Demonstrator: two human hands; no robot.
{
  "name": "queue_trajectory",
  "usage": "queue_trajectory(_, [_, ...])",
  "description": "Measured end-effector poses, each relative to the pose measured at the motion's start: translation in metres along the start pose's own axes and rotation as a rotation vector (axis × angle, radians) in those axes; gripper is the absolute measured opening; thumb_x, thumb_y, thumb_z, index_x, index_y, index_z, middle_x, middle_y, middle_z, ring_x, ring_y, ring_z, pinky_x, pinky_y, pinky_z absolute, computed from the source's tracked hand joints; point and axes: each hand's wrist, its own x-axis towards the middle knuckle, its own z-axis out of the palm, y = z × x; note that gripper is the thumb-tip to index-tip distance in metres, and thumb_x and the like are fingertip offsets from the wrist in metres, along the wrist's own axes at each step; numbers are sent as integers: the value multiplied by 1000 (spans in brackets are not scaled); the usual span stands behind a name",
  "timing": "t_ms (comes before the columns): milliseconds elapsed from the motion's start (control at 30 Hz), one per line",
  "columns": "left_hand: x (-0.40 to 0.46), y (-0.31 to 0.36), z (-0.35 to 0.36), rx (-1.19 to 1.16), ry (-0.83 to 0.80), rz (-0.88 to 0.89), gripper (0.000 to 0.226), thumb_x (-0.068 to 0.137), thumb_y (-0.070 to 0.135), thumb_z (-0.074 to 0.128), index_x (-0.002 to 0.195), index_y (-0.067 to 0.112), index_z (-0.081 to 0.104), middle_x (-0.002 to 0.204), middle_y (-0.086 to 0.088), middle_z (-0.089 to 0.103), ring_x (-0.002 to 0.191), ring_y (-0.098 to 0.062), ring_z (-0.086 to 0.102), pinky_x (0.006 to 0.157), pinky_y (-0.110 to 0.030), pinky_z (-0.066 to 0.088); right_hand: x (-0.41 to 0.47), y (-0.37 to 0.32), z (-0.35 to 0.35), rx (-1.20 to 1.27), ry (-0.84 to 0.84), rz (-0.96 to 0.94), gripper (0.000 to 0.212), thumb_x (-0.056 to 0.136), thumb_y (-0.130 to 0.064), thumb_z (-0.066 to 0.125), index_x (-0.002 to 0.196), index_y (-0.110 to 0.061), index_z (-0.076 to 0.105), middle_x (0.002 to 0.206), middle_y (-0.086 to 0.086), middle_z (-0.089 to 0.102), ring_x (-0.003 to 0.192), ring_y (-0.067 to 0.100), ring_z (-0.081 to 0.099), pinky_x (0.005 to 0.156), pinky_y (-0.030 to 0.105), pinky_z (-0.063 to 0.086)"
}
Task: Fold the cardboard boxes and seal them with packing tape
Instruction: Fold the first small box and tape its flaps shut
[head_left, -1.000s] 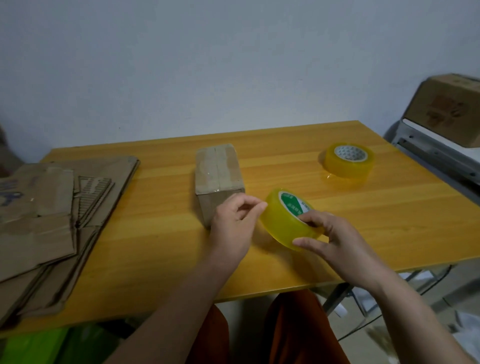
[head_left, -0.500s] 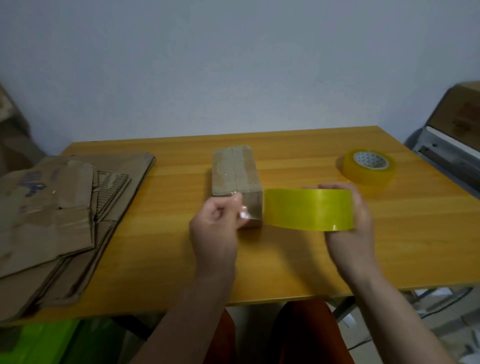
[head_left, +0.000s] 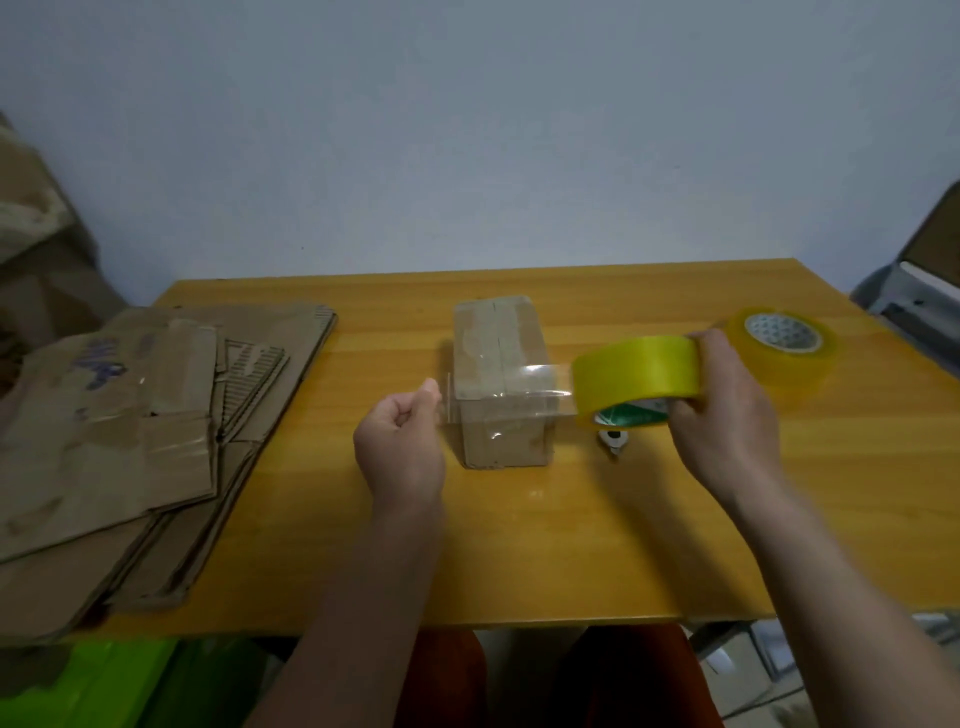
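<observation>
light: dim, soft, even — greyish cast on the wall (head_left: 467, 130) | shadows: faint, diffuse on the surface (head_left: 571, 545) | glare: small glints on the pulled tape strip (head_left: 511, 389) | blur: right hand (head_left: 727, 415) smeared (slight) | edges: wide-angle bending — corners darker

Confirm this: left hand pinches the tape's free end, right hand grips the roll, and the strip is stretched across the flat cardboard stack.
Wrong in one respect. The head view shows the strip stretched across the box, not the stack. The left hand does pinch the free end and the right hand grips the roll.
</observation>
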Motion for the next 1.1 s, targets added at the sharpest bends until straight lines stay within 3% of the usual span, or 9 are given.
queue_trajectory(233, [16,-14,6,139,-128,-106,27,95,24,59,71,12,59,71,0,59,63,-10,51,57,-24,40,17,1,10,-153,-113,45,29,80,-1,57,105,-12,45,105,15,55,92,40,53,61,39,35])
queue_trajectory(400, [19,-35,10,272,-159,55,37,98,32,51,65,15,54,61,-1,55,62,-19,51,59,-29,42,8,4,26,-154,-233,116,30,80,1,57,103,-11,41,88,10,46,88,42,53,60,39,32])
queue_trajectory(600, [37,-39,8,565,-405,-267,66,95,60,35,55,13,58,55,-2,59,64,-23,57,72,-34,48,7,5,24,-154,-237,127,32,80,1,58,97,-14,35,87,9,45,80,37,49,60,38,32])
queue_trajectory(667, [38,-43,6,623,-311,-125,45,95,54,45,76,15,56,80,-4,61,76,-22,57,68,-32,44,6,4,24,-150,-231,126,32,79,1,59,94,-14,35,85,8,45,75,31,43,59,38,33])
queue_trajectory(733, [32,-39,0,579,-163,222,15,91,27,64,98,16,56,100,-1,58,90,-18,56,71,-27,46,5,1,24,-149,-235,123,30,79,0,59,93,-13,35,80,5,44,73,29,42,58,38,32])
queue_trajectory(800, [25,-32,-3,541,-167,544,26,88,0,62,112,8,63,105,-2,62,95,-15,60,78,-26,51,1,-1,26,-115,-253,129,29,78,0,58,92,-13,37,73,2,42,73,31,45,57,39,33])
queue_trajectory(900, [28,-14,-13,550,-239,612,38,88,-11,46,114,4,69,107,-9,70,94,-21,66,81,-33,55,-7,-3,27,-8,-316,135,28,82,-3,59,96,-13,37,77,3,45,77,32,51,58,42,39])
queue_trajectory(1033, [51,17,-9,943,-453,511,41,95,42,38,83,13,66,90,-8,66,92,-29,55,67,-34,45,-24,-21,26,234,-545,134,41,80,-27,73,101,-20,39,88,-3,50,80,15,51,64,32,41])
queue_trajectory(1100, [59,24,4,1149,-550,440,67,82,75,38,107,18,62,109,-5,59,108,-27,49,82,-37,44,-37,-35,25,399,-772,99,45,75,-38,77,104,-25,45,94,-6,57,82,6,56,69,24,47])
